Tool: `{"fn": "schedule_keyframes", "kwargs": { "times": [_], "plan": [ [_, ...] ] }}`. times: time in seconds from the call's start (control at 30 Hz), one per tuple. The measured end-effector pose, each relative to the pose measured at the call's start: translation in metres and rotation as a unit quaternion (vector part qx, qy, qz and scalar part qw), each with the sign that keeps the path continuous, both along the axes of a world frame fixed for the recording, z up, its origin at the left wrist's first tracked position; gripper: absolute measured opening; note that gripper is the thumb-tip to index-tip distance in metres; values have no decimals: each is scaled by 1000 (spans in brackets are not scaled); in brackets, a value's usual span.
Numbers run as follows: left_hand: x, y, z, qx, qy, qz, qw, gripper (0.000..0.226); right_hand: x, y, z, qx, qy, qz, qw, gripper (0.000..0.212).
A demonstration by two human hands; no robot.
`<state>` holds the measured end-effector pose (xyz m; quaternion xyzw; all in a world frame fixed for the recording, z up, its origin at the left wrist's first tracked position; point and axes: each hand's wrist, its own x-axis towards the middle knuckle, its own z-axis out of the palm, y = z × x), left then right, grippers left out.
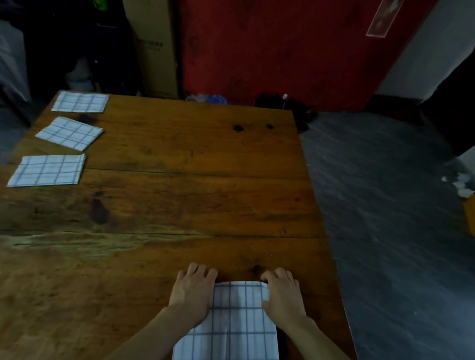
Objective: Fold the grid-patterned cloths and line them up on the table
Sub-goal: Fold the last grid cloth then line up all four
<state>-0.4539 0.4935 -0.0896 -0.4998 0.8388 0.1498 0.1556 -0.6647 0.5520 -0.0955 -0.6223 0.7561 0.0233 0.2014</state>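
Observation:
A white cloth with a blue grid (233,333) lies folded near the front edge of the wooden table (171,196). My left hand (192,290) lies over its far left corner, fingers curled down at the edge. My right hand (283,294) holds the far right corner, fingers curled round the fold. Three folded grid cloths sit in a column along the left side: the far cloth (80,102), the middle cloth (69,133), slightly turned, and the near cloth (47,170).
A tall cardboard box (151,41) and a red cloth-covered wall (287,39) stand behind the table. Dark items (284,101) lie on the floor by the far right corner. Grey floor (400,224) runs along the table's right edge.

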Motion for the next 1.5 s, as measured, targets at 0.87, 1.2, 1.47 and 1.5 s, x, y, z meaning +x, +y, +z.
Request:
{"fn": "schedule_keyframes", "kwargs": {
  "times": [0.87, 1.2, 1.47, 1.5],
  "plan": [
    [30, -55, 25, 130, 288, 89, 945, 9, 12, -33, 39, 70, -323, -46, 943, 27],
    [71, -45, 16, 146, 323, 263, 898, 9, 13, -30, 17, 41, -310, -88, 946, 9],
    [72, -33, 6, 157, 289, 257, 909, 21, 17, -58, 34, -58, -304, -47, 950, 12],
    [71, -32, 5, 156, 287, 255, 910, 23, 18, -58, 34, -56, -301, -33, 951, 12]
  ]
}}
